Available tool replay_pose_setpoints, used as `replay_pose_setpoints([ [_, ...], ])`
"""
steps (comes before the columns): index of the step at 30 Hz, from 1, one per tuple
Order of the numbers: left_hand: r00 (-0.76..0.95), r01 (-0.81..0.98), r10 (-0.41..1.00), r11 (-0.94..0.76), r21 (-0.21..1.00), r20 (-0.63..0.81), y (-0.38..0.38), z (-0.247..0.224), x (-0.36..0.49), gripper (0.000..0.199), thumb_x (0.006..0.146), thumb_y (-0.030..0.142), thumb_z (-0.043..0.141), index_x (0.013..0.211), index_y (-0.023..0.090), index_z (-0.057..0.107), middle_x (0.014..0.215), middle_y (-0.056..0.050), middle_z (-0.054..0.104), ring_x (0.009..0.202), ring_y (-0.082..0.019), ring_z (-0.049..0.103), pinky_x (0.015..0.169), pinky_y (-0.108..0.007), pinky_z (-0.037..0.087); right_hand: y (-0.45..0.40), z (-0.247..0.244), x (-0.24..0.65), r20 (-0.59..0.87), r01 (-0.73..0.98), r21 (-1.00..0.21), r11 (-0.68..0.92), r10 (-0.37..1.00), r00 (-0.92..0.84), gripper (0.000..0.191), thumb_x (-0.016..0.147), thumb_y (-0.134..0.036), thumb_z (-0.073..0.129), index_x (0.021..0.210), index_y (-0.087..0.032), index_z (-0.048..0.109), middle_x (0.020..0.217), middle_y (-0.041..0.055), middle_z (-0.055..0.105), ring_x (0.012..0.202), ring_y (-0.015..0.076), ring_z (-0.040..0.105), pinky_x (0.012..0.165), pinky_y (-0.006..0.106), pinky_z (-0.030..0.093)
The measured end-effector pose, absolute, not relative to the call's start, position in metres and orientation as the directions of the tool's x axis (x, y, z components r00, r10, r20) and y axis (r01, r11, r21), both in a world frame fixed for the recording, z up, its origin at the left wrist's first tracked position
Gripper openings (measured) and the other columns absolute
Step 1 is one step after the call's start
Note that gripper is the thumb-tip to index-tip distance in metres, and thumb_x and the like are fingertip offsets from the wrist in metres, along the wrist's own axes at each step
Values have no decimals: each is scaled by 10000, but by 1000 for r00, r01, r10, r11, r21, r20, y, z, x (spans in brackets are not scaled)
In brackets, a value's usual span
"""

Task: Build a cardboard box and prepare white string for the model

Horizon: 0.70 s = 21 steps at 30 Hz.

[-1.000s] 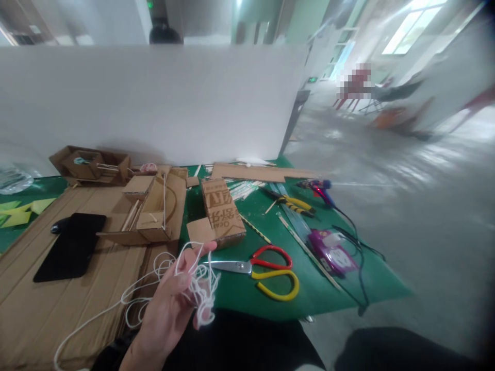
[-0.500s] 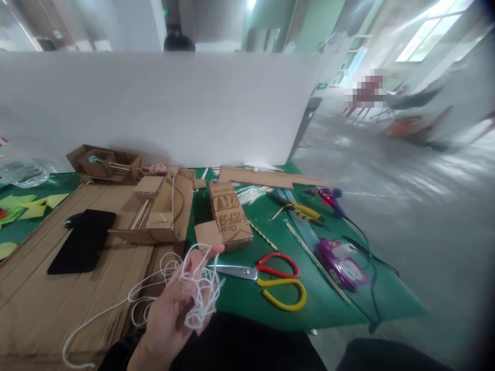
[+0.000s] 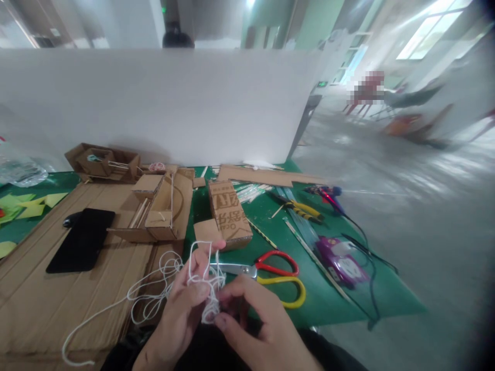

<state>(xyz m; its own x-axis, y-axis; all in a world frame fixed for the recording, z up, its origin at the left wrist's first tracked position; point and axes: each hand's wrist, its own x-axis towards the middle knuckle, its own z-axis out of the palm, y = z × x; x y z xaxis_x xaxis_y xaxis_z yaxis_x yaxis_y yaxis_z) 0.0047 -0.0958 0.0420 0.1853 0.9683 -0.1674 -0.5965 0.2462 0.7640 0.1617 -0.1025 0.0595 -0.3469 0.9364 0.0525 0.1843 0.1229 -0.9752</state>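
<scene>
A tangled bundle of white string [image 3: 212, 296] is gripped in my left hand [image 3: 180, 312], with loops running over the fingers. My right hand [image 3: 259, 322] pinches at the right side of the same bundle, thumb low and forefinger above. Loose coils trail left from the bundle onto the cardboard, ending in a free end at the lower left. Just beyond my hands lie scissors [image 3: 249, 270] with one red and one yellow handle, their blade tips hidden behind the string. A small printed cardboard box [image 3: 232, 219] stands behind the left fingertips.
A cardboard sheet [image 3: 34, 304] on the green table [image 3: 332, 319] carries a black tablet-like slab [image 3: 83, 239] and a cardboard construction [image 3: 158, 216]. To the right are yellow-black pliers [image 3: 303, 210], a glue gun [image 3: 328, 196] and a purple power strip [image 3: 340, 263] with cables. A white partition [image 3: 154, 103] stands behind.
My right hand has come into view from below and taken hold of the string bundle. The bundle is now drawn narrower, with a loop standing up around the left fingers.
</scene>
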Motion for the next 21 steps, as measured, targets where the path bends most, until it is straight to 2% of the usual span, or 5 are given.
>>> replay_pose_setpoints([
  [4, 172, -577, 971, 237, 782, -167, -96, 42, 6, 146, 774, 251, 690, 807, 199, 557, 920, -28, 636, 626, -100, 496, 536, -210, 421, -102, 53, 158, 43, 212, -970, 118, 944, -328, 44, 854, -257, 644, 871, -216, 647, 803, 23, 656, 680, 150, 567, 574, 237, 430],
  [9, 151, -529, 976, 212, 822, -155, -96, 39, 6, 140, 811, 234, 688, 824, 203, 552, 891, -4, 621, 608, -81, 464, 533, -195, 406, -98, 51, 158, 14, 168, -983, 69, 951, -309, 75, 859, -239, 607, 799, -193, 605, 725, 8, 634, 631, 130, 542, 573, 222, 426],
  [16, 116, -548, 980, 199, 812, -161, -93, 40, 6, 183, 901, 311, 624, 817, 200, 504, 913, 7, 639, 427, -17, 401, 429, -171, 411, -98, 51, 174, 22, 218, -974, 65, 980, -196, 187, 896, -329, 588, 773, -189, 596, 689, 4, 585, 624, 134, 527, 572, 224, 442],
  [19, 111, -603, 969, 244, 760, -223, -93, 42, 6, 190, 882, 301, 645, 808, 191, 509, 916, 2, 641, 449, -21, 395, 415, -153, 401, -94, 51, 213, 70, 276, -957, 93, 993, -90, 225, 898, -381, 590, 771, -196, 607, 675, 8, 591, 587, 139, 537, 522, 225, 444],
  [21, 106, -635, 964, 255, 729, -244, -93, 43, 6, 175, 870, 287, 659, 812, 184, 531, 1028, -13, 647, 473, -20, 410, 411, -145, 397, -91, 53, 255, 135, 386, -918, 96, 988, 76, 210, 866, -405, 643, 793, -208, 636, 671, 11, 618, 558, 143, 548, 496, 229, 447],
])
